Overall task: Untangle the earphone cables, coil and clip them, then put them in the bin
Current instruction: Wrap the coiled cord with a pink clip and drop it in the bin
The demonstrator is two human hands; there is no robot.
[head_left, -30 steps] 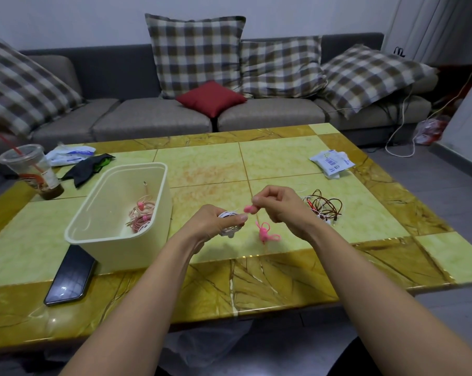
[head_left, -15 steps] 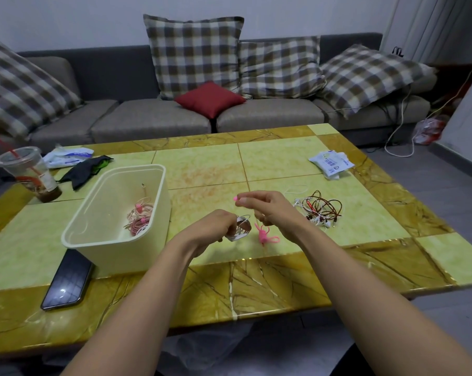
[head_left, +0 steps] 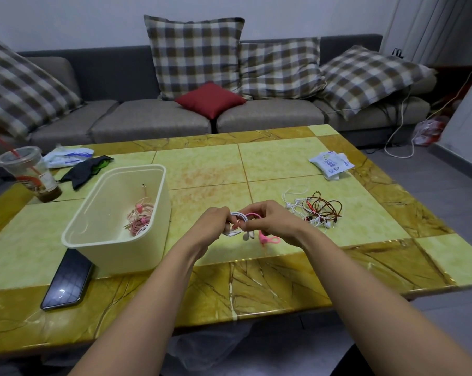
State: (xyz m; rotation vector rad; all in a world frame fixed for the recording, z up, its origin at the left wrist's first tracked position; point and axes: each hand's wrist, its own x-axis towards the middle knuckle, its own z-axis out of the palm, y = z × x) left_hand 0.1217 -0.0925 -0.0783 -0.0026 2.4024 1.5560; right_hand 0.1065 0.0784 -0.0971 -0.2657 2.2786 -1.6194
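**A:** Only the head cam to go on here. Which step is this?

**B:** Clipping, I'd say. The left hand (head_left: 211, 225) has its fingers curled round a white earphone coil (head_left: 238, 217), held over the desk (head_left: 283, 280). The right hand (head_left: 272, 221) pinches a pink tie (head_left: 252, 215) looped across that coil. The next move probably calls for cinching the tie shut without letting the loops spring loose.

**A:** And the bin?

**B:** The cream bin (head_left: 126, 256) sits left of the fingers, open-topped. A pink earphone bundle (head_left: 140, 215) lies by its right wall. A spare pink tie (head_left: 270, 240) lies on the desk just below the right-hand fingers. A tangled white-and-red pile (head_left: 316, 210) is off to their right, not yet sorted.
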